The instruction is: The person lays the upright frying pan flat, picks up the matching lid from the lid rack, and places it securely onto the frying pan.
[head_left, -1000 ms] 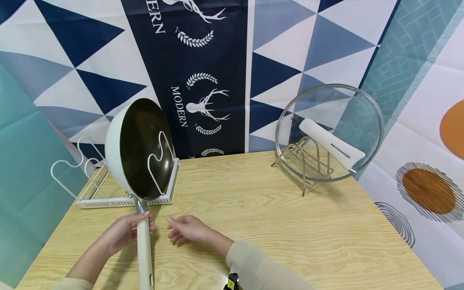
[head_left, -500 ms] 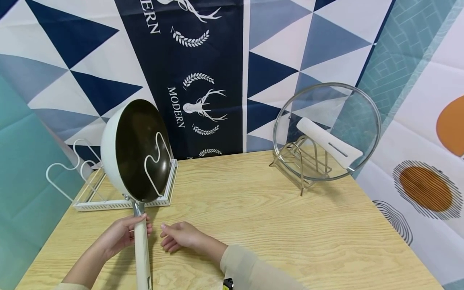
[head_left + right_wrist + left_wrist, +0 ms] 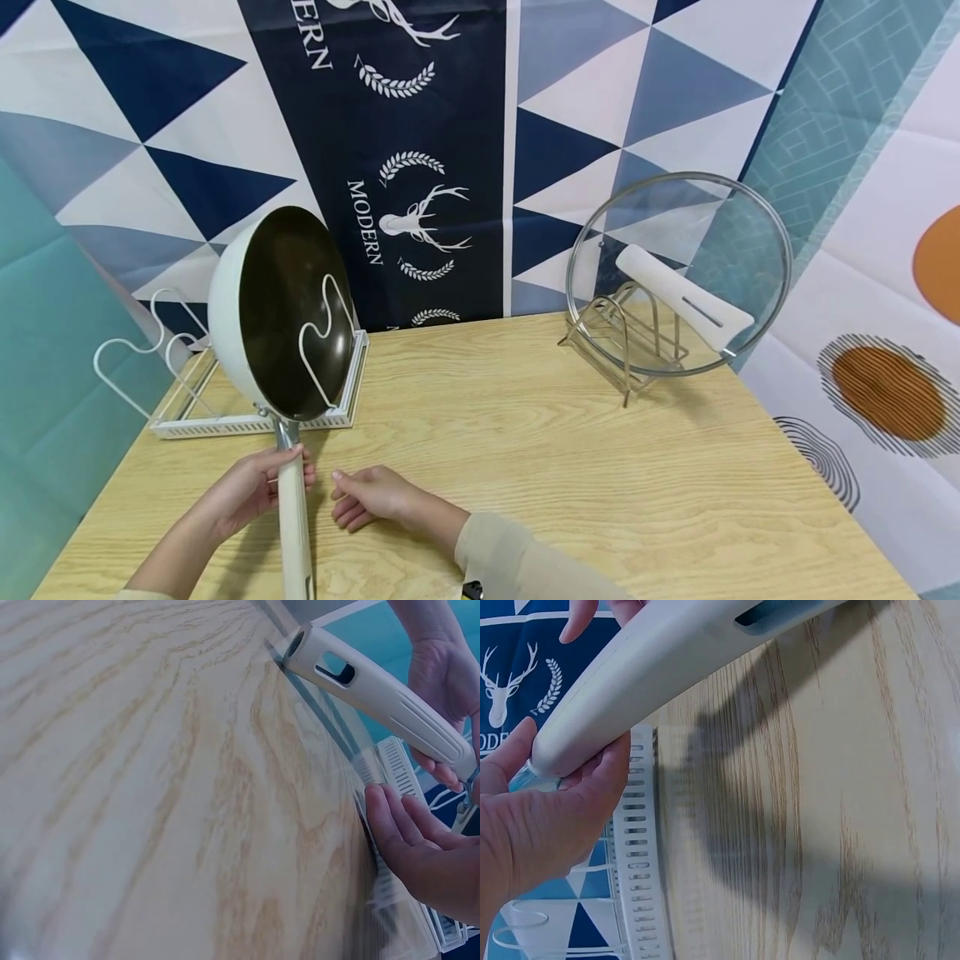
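A wok, white outside and dark inside, stands on its edge between the wire dividers of a white rack at the left. Its long cream handle points toward me. My left hand grips this handle close to the metal collar; the left wrist view shows the thumb and fingers around the handle. To the right of the handle, apart from it, my right hand hovers or rests low over the table with loosely bent fingers, holding nothing. In the right wrist view those fingers face the rack.
At the back right, a glass lid with a long white handle leans upright in a small gold wire rack. Wood-grain table lies between the two racks. A patterned wall covering rises directly behind.
The view has shifted slightly. My right hand has drawn a little down toward me. The left hand keeps its grip on the handle, and the wok stays in the rack.
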Motion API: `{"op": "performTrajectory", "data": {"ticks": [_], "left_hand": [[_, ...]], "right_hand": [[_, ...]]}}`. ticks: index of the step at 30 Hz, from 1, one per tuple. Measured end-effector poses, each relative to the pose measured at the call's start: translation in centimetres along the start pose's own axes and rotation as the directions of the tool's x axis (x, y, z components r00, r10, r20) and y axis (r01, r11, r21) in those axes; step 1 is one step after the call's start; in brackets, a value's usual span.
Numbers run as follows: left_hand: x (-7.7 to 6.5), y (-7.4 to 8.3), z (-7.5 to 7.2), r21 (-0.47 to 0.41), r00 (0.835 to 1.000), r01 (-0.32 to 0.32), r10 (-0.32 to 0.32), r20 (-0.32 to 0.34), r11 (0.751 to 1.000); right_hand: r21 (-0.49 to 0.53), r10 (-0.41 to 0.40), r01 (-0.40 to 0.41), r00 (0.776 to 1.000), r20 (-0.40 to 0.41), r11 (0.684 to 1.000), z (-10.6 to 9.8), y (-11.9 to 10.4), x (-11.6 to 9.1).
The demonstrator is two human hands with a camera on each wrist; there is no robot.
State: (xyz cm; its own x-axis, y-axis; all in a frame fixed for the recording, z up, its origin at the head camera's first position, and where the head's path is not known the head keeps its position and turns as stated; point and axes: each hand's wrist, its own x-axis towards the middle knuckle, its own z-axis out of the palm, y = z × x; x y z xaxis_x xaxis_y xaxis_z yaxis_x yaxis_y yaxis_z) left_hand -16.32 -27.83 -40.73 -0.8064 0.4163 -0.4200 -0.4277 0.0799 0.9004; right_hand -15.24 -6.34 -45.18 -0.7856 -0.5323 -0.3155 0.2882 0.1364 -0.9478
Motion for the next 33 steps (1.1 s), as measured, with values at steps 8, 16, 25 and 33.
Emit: {"op": "performTrajectory", "data": {"ticks": [8,16,25,33], "left_hand": [[0.1,-0.2,-0.2,-0.037,1.0,0.012,-0.011,0.022,0.999],[0.2,-0.1,-0.5,-0.041,1.0,-0.003,0.004,0.029,0.999],[0.2,-0.1,-0.5,-0.023,1.0,0.007,-0.007,0.012,1.0],[0.1,-0.1,-0.7,-0.016,1.0,0.004,-0.004,0.022,1.0]], "right_hand": [[0.031,0.008,-0.009,0.999,0.034,0.999,0.4,0.3,0.0],[0.117,0.038,-0.048,0.996,0.082,0.992,0.9,0.4,-0.1],[0.152,0.059,-0.078,0.99,0.129,0.985,1.7,0.5,-0.1],[0.2,0.102,-0.136,0.98,0.171,0.97,2.1,0.4,0.0]]}}
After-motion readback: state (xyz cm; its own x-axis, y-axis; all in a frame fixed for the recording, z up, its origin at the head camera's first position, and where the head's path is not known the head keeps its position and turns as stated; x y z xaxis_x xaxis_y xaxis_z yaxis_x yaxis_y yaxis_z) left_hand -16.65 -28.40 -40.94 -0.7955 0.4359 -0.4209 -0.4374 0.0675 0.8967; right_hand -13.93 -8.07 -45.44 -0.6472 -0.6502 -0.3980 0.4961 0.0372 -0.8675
